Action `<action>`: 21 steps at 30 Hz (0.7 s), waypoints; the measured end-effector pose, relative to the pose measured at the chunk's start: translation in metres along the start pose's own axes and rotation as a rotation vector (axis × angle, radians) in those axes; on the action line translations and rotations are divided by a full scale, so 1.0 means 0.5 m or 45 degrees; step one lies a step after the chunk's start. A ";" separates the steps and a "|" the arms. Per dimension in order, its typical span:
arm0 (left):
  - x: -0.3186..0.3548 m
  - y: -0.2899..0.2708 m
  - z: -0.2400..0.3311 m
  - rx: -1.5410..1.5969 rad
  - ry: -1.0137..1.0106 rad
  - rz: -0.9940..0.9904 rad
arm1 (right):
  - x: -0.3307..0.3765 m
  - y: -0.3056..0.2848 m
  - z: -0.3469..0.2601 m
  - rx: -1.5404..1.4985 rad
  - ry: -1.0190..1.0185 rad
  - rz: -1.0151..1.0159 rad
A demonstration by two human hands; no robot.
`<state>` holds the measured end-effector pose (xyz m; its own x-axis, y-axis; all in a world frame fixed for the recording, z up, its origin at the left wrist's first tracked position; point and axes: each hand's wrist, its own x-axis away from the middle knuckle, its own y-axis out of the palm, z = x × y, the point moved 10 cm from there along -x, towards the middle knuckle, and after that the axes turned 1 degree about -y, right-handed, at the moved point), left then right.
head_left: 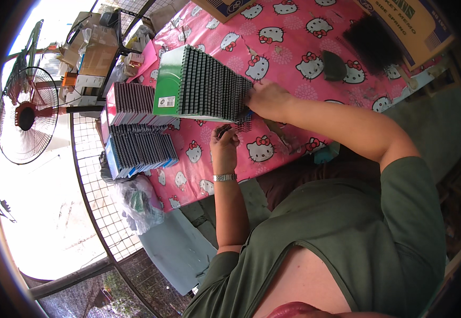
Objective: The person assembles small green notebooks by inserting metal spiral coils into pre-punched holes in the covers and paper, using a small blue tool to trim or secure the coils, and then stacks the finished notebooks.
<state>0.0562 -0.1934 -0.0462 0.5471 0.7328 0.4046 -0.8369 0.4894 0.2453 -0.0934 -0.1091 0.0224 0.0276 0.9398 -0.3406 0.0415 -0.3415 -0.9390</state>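
On the pink tablecloth (288,53), I observe the left hand (224,147) pinching a dark coil-like piece (223,130). The right hand (268,100) meets the right end of the green-fronted notebook row (204,85); its finger closure I cannot tell. Other notebooks (141,151) stand left. Judged step: coil handling; next move requires steadying the row.

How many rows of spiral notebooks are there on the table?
3: a green-covered row beyond the left hand, a pink-edged row to its left, and a blue-edged row below that. Others may be hidden.
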 end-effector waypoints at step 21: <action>-0.018 0.006 -0.038 0.001 -0.060 0.006 | 0.015 -0.003 -0.004 0.208 -0.064 0.167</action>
<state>0.0491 -0.1897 -0.0657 0.5416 0.7120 0.4469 -0.8395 0.4853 0.2442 -0.0915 -0.1017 0.0215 -0.0277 0.8881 -0.4587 -0.1216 -0.4585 -0.8803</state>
